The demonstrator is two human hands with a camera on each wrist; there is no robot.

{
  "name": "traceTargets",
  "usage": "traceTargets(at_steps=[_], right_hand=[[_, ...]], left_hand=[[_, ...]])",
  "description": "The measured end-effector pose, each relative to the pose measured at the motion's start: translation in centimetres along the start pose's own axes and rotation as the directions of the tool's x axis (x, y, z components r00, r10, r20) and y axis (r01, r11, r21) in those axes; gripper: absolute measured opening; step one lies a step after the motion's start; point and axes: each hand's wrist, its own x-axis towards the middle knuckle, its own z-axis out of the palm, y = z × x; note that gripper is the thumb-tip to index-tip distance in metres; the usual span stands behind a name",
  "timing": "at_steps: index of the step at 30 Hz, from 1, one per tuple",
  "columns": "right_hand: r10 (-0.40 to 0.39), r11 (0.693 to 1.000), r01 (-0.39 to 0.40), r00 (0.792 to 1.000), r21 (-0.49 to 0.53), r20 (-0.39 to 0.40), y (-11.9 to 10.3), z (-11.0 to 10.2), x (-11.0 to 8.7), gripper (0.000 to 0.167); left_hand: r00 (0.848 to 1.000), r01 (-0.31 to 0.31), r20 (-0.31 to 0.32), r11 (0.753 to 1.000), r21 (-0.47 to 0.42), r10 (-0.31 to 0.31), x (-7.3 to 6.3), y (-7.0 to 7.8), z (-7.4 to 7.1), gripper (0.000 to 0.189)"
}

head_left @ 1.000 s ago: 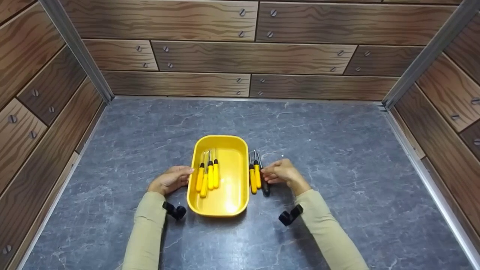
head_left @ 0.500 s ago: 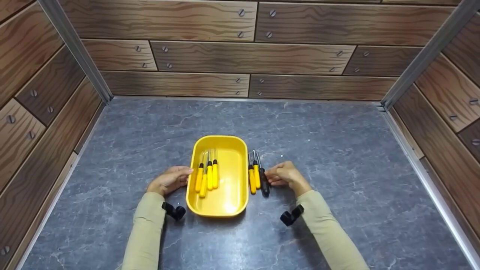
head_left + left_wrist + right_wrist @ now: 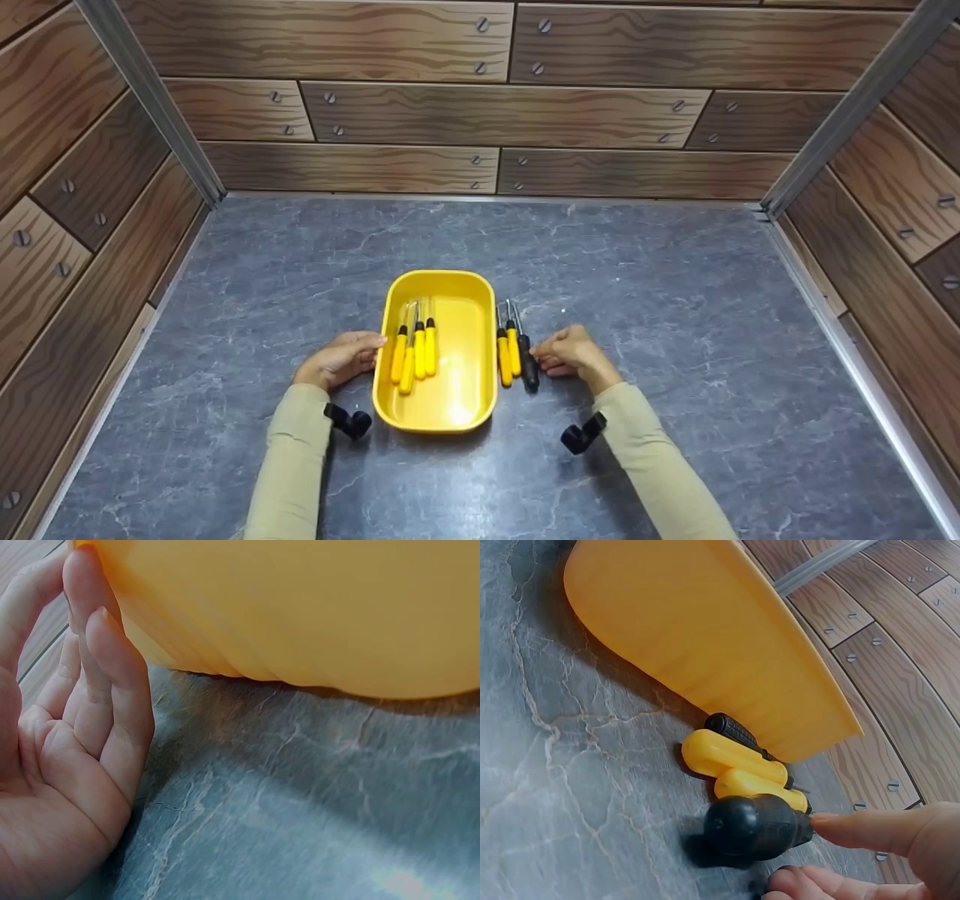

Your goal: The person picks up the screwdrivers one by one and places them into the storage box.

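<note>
My left hand [image 3: 341, 361] holds the left rim of a yellow tray [image 3: 474, 405], its fingertips at the wall [image 3: 300, 607] in the left wrist view. Inside the tray, several slim yellow-handled tools [image 3: 420, 352] with thin metal shafts lie along the left side. Just right of it, two yellow-handled tools [image 3: 508, 354] lie side by side with a black-handled tool [image 3: 529, 364]. My right hand [image 3: 574, 351] touches that black handle with a fingertip near its neck; other fingers bend below it. Another black handle [image 3: 731, 727] shows against the tray in the right wrist view.
Grey marbled table surface [image 3: 637, 300] surrounds the tray. Wood-patterned walls [image 3: 420, 112] enclose the back and both sides, with metal rails [image 3: 862, 112] at the corners. A black wrist camera [image 3: 581, 435] sits on each forearm.
My right hand has drawn slightly right, and its fingers cover less of the black handle than a second ago. The left hand and the tray have stayed nearly in place.
</note>
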Motion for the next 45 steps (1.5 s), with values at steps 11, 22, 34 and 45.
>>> traceTargets(at_steps=[11, 22, 34, 45], right_hand=[[0.017, 0.997, -0.019, 0.999, -0.080, -0.029, 0.0, 0.6, 0.0, 0.025], [0.024, 0.991, -0.031, 0.998, -0.131, -0.052, -0.1, 1.4, -0.1, 0.030], [0.015, 0.989, -0.022, 0.999, -0.143, -0.050, 0.0, 1.5, 0.1, 0.029], [0.050, 0.996, -0.050, 0.999, -0.073, -0.012, 0.2, 1.2, 0.6, 0.025]], left_hand=[[1.000, 0.004, -0.005, 1.000, 0.003, -0.004, 0.1, 0.0, 0.0, 0.009], [1.000, -0.012, 0.014, 1.000, 0.006, 0.012, 0.0, -0.2, -0.1, 0.010], [1.000, -0.004, 0.001, 1.000, 0.020, 0.004, 0.0, -0.2, 0.0, 0.009], [1.000, 0.002, -0.005, 1.000, 0.022, -0.002, 0.1, 0.0, 0.0, 0.011]])
